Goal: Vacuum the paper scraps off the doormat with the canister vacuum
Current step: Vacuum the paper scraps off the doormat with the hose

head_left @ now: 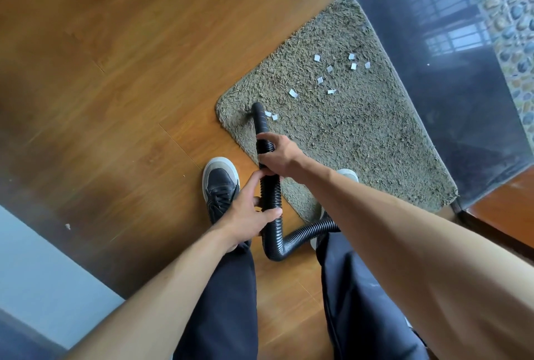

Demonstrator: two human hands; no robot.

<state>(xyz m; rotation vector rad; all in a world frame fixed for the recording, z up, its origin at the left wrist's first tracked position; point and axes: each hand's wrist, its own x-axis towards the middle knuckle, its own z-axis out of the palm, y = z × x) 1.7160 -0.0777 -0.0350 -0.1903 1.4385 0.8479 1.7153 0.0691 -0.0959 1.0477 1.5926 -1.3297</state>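
A shaggy grey-green doormat point(355, 140) lies on the wooden floor beside a dark glossy threshold. Several small white paper scraps point(331, 79) are scattered over its far half, and two of them point(271, 115) lie right beside the nozzle. The black ribbed vacuum hose point(273, 189) runs from between my legs up to its smooth nozzle end point(258, 112), which rests on the mat's near-left corner. My right hand point(278, 157) grips the hose just behind the nozzle. My left hand point(251, 216) holds the hose lower down. The canister is out of view.
My left shoe point(220, 183) stands on the wood floor point(115, 70) left of the mat; my right shoe point(348, 174) sits on the mat's near edge. A dark reflective stone strip point(450, 79) borders the mat on the right. A pale wall point(34, 287) is at lower left.
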